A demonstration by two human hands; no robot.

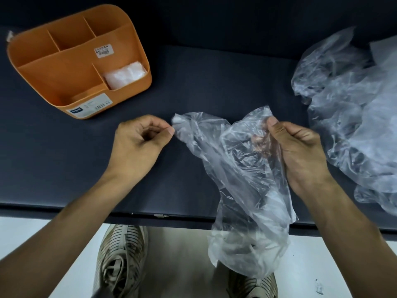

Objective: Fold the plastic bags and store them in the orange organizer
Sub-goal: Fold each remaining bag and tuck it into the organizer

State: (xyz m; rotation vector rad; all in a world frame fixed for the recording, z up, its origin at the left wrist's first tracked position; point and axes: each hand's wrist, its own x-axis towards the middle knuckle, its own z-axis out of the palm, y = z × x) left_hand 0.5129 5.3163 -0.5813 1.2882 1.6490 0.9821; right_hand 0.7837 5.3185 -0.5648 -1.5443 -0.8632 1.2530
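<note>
A person stands at a dark table [214, 87], holding a clear plastic bag [242, 168] above its near edge. The left hand [139, 143] pinches one top corner of the bag between thumb and forefinger; the right hand [300, 151] grips the opposite top edge, thumb on the film and fingers curled behind it. The bag hangs crumpled between the hands, its lower end drooping past the table edge toward the floor. At far left on the table sits the orange organizer [64, 82], with a folded bag [125, 75] in its near right compartment. A loose pile of bags [354, 108] lies on the table at right, just beside the right hand. Striped shoes [120, 261] show below the table.
</note>
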